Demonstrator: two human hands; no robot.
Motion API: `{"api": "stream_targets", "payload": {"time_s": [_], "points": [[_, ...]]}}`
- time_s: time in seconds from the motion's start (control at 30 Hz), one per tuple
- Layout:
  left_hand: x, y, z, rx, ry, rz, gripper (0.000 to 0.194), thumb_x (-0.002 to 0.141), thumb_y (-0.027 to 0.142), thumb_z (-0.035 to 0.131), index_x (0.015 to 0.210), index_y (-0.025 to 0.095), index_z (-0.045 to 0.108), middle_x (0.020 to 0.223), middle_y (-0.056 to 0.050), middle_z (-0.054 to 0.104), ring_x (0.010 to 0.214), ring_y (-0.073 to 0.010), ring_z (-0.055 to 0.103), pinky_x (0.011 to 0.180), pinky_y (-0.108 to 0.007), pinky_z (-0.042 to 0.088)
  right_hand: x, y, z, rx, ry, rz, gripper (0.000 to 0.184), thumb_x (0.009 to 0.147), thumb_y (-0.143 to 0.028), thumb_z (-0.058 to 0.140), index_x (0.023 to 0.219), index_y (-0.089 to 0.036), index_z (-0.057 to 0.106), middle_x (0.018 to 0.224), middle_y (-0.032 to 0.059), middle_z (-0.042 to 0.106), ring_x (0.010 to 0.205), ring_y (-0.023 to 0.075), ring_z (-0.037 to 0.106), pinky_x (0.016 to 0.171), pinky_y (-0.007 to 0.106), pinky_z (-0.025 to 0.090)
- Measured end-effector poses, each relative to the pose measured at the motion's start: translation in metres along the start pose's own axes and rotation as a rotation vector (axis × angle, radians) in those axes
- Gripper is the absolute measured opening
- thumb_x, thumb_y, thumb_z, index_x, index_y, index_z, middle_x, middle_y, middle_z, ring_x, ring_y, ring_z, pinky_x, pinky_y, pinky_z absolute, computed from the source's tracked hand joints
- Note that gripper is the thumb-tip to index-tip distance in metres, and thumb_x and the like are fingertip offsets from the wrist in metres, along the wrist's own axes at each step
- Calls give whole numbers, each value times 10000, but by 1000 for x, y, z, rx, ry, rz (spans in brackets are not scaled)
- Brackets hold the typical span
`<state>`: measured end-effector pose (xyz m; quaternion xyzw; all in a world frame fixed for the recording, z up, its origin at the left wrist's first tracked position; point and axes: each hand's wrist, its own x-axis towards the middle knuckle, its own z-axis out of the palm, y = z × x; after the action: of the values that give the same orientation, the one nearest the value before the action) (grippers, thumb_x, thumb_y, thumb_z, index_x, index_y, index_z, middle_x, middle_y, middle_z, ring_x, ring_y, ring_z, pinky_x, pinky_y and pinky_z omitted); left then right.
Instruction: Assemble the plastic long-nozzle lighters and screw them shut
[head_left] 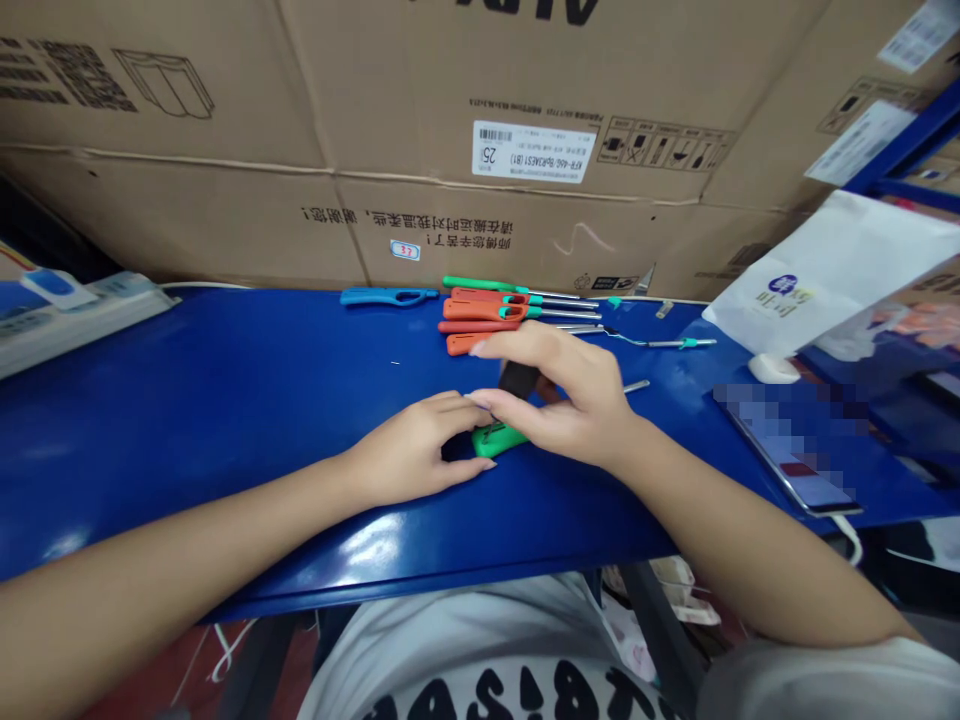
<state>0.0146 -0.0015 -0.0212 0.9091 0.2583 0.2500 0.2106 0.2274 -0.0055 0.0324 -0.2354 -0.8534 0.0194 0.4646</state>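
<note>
A green long-necked gas lighter [496, 440] lies on the blue tabletop, partly covered by both hands. My left hand [420, 445] is closed round its near end, the thumb on one side and the fingers on the other. Over the lighter arches my right hand [570, 395], with a dark block-shaped piece [519, 380] between thumb and fingers. What that piece is does not show clearly. A metal tip [637, 386] sticks out beyond the right hand. Just behind lie several orange and red lighters [484, 310], plus a green one [484, 284]. A blue lighter handle [386, 297] rests to their left.
A large cardboard box [420, 200] walls off the table's back. At right are a phone [795, 460] on a white cable, a white paper bag [817, 270] and a small white object [774, 368]. A power strip [82, 315] sits at left.
</note>
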Motion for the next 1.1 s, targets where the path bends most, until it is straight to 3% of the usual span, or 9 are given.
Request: {"api": "stream_targets", "payload": {"time_s": [0.07, 0.23, 0.4, 0.47, 0.6, 0.77, 0.83, 0.93, 1.1], "points": [[0, 0, 0, 1, 0, -3, 248, 905, 316, 704, 1125, 201, 686, 1015, -59, 725, 952, -227, 676, 879, -370, 555, 0, 2, -1, -48, 1, -33, 324, 956, -436, 640, 1182, -206, 669, 959, 53, 751, 827, 171, 700, 762, 291, 579], [0, -1, -1, -26, -30, 2, 232, 913, 299, 698, 1118, 190, 679, 1073, -72, 718, 1025, -231, 666, 940, -372, 540, 4, -1, -3, 324, -181, 166, 405, 1100, -320, 294, 1412, -196, 519, 1159, 71, 723, 775, 103, 679, 698, 242, 580], [0, -1, -1, -15, -16, 9, 248, 898, 292, 724, 1121, 201, 668, 1057, -62, 718, 1005, -227, 668, 923, -363, 535, 3, 1, -4, 65, 54, 43, 252, 938, -351, 687, 1137, -196, 698, 1094, 57, 763, 918, 161, 727, 861, 269, 585], [1, 0, -1, -15, -16, 8, 261, 897, 296, 727, 1132, 202, 665, 1032, -58, 716, 977, -221, 667, 906, -356, 536, 2, 0, -4, 37, 41, 24, 271, 993, -342, 600, 1209, -197, 675, 1097, 64, 764, 906, 162, 730, 881, 293, 587], [1, 0, -1, -15, -22, 5, 239, 906, 298, 714, 1110, 183, 667, 1041, -67, 712, 999, -228, 661, 926, -362, 529, 1, -1, -3, 165, -120, 71, 386, 1087, -277, 322, 1384, -198, 557, 1107, 62, 747, 810, 125, 717, 783, 287, 602], [1, 1, -2, -11, -36, 5, 185, 914, 289, 696, 1068, 188, 679, 1007, -58, 711, 984, -232, 662, 887, -357, 533, -1, 0, -2, -110, 72, -192, 302, 950, -335, 668, 1220, -200, 665, 853, 5, 755, 752, 130, 715, 754, 232, 577], [1, 0, -1, -14, -44, 0, 197, 919, 299, 688, 1076, 181, 681, 1036, -71, 709, 1012, -242, 658, 905, -374, 532, 0, -2, -3, -68, 22, -231, 339, 1005, -310, 559, 1311, -175, 616, 964, 39, 768, 868, 148, 733, 803, 253, 581], [0, -1, 0, -8, -32, 6, 208, 922, 315, 684, 1072, 171, 678, 1050, -79, 711, 1018, -249, 658, 908, -384, 534, 2, -7, -2, 130, -91, -130, 388, 1049, -204, 346, 1365, -138, 562, 1182, 98, 731, 1028, 158, 715, 886, 303, 582], [0, -1, 0, 6, -17, 17, 210, 907, 293, 705, 1081, 179, 673, 983, -51, 706, 934, -224, 662, 854, -350, 536, 2, -7, -3, -138, 84, -146, 205, 959, -314, 643, 1115, -190, 692, 822, 13, 744, 691, 124, 681, 696, 240, 555]]}}
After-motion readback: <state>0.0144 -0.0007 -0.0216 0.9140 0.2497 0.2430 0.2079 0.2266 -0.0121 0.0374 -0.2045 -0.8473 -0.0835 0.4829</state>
